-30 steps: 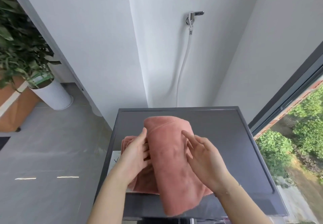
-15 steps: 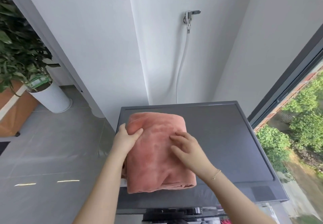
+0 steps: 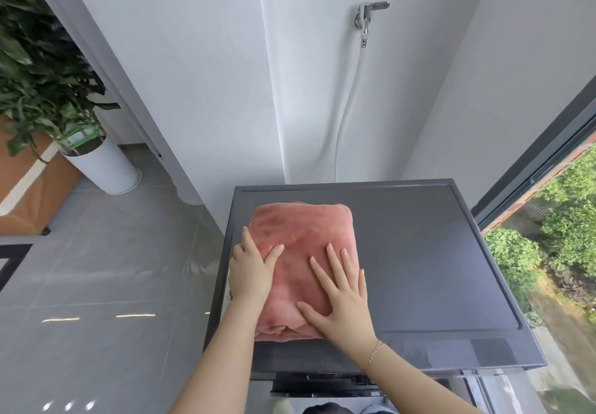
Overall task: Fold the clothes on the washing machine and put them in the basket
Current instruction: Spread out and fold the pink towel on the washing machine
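Head view. Pink folded cloth (image 3: 303,271) lies on the left half of the washing machine top (image 3: 419,268), its left edge close to the machine's left rim. My right hand (image 3: 342,297) lies flat on it, fingers straight and spread wide, pressing down. My left hand (image 3: 251,271) sits at the cloth's left edge, thumb on top; the other fingers run down the side, and I cannot tell whether they are tucked under. Basket not in view.

Risks, as I judge them: the bundle is thick and plush, so the layers may spring apart once I lift my palms. Lifting from one side only could let the near folds (image 3: 283,333) sag open. A sideways push could send it off the left rim.
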A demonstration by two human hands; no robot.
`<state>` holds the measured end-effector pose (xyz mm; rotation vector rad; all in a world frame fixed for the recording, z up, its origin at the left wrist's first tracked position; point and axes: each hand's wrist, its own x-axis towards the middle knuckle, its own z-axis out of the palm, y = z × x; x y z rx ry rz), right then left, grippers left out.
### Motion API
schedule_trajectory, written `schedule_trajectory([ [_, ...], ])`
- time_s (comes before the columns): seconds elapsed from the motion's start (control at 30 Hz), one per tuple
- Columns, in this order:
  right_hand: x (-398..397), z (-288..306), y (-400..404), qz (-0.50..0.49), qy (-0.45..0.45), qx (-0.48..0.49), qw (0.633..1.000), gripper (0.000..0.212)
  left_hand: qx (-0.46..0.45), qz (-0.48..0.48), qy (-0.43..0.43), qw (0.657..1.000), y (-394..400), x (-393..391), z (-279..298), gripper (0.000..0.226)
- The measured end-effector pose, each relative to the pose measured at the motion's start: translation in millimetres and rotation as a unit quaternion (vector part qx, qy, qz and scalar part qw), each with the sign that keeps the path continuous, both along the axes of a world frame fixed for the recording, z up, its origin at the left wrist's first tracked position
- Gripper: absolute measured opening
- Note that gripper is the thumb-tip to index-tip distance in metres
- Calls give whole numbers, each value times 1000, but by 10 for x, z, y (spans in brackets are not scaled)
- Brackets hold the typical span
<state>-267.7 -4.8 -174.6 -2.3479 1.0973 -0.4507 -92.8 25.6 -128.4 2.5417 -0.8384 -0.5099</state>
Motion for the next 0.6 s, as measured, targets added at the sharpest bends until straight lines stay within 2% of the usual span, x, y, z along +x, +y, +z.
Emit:
schedule_trajectory([
  [0.13,-83,-46,-10,9,-91,39,995,71,-10,-12,2,1000,15,89,-65,88],
  [0.2,-103,-37,-35,-37,-171,120,977,61,-30,-6,33,999,31,144,-98,93],
  [0.23,-104,-7,-47,-88,-225,192,951,52,-40,4,56,998,34,170,-123,97],
  [0.3,-85,56,-93,-203,-293,328,875,42,-45,42,96,994,67,200,-151,105],
  [0.33,-88,82,-126,-252,-287,356,853,43,-43,65,112,991,93,199,-165,107],
  [0.4,-98,125,-139,-301,-251,377,839,48,-48,100,165,980,140,203,-168,108],
  [0.5,-123,256,-40,-274,-239,427,828,56,-73,116,316,939,218,283,-121,87],
  [0.6,-155,335,158,-224,-259,478,809,71,-65,103,445,887,366,393,-45,78],
])
